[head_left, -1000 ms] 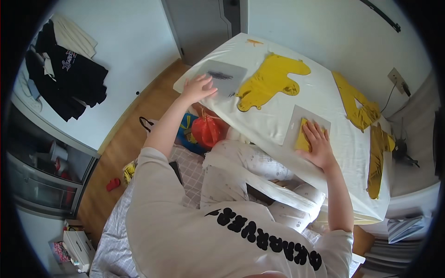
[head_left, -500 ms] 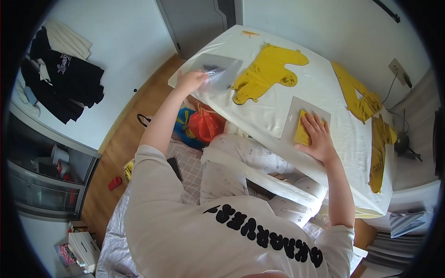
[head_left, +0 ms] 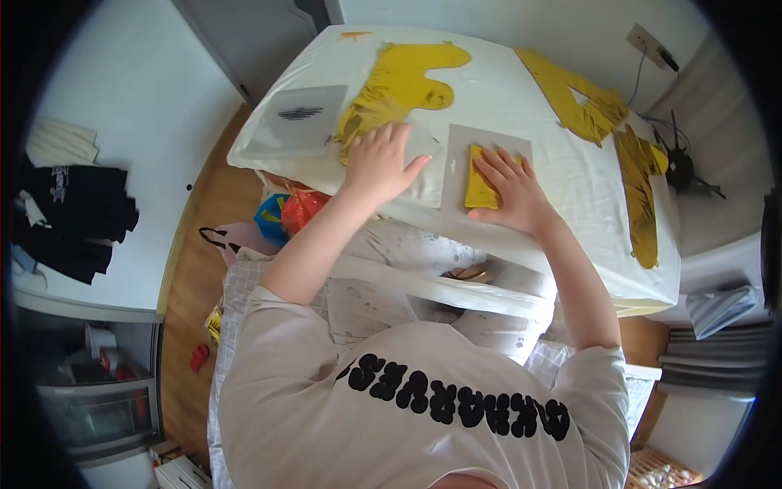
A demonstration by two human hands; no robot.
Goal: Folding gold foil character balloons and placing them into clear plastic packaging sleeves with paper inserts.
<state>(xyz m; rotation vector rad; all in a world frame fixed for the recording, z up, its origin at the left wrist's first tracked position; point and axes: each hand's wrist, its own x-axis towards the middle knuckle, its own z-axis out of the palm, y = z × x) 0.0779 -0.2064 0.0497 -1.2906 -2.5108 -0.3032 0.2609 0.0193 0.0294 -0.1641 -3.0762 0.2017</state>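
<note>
My right hand point(head_left: 515, 189) lies flat, fingers stretched out, on a folded yellow foil piece point(head_left: 479, 196). Beneath that piece is a grey rectangular packet or sheet point(head_left: 459, 147) with a small slot on one side. My left hand point(head_left: 379, 165) hovers over the table between this packet and a stack of clear plastic bags point(head_left: 277, 130) with dark print. A thin clear bag point(head_left: 423, 145) shows beside its fingers, seemingly held by them; the grip itself is partly hidden. Just beyond my left hand spreads a flat, unfilled yellow foil balloon point(head_left: 407, 73).
More flat yellow foil balloons point(head_left: 562, 90) lie along the right of the white-covered table point(head_left: 505, 98). A small orange piece point(head_left: 355, 35) is at the far edge. A black stand-like object point(head_left: 683, 171) and a wall socket point(head_left: 646, 45) are at right. Red and blue bags point(head_left: 301, 210) sit below the table.
My left hand has moved right from the stack of clear bags, with a clear bag seemingly in it. My right hand stays on the folded yellow foil. The whole view has shifted.
</note>
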